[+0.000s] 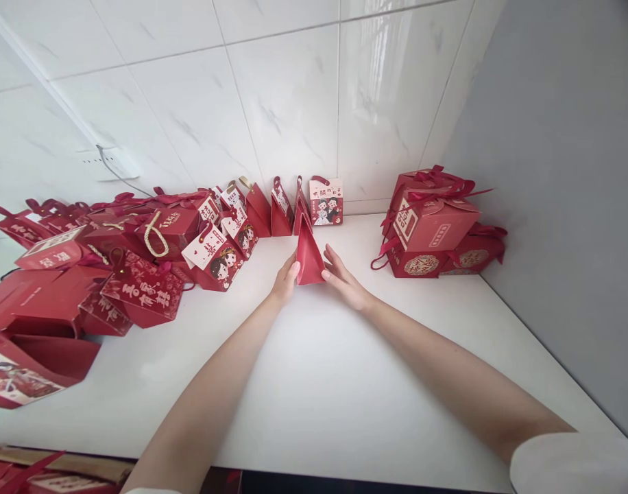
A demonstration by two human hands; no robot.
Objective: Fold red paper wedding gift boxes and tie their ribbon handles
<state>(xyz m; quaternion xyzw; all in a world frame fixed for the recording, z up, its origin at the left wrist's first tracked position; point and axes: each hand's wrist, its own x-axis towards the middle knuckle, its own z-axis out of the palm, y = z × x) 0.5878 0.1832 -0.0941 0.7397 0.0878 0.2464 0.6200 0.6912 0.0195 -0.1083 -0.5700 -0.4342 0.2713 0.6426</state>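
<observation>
A red triangular gift box (310,261) stands on the white counter, one plain slanted-sided end facing me. My left hand (287,280) is closed on its left side, with the thumb on the near edge and the other fingers mostly hidden behind. At the right lower corner, my right hand (345,280) has its thumb against the box and its fingers reaching along the side. Just behind is another narrow red box (302,209) with a strap handle, partly covered by the one between my hands. Beside it sits a pale pink box (326,202) printed with a cartoon couple.
Many red gift boxes with ribbons and cord handles crowd the left, including a dark-red patterned box (143,288). Stacked ribboned boxes (437,223) stand at the right near a grey panel (561,178). Behind the white counter (314,398) rises a tiled wall (288,103).
</observation>
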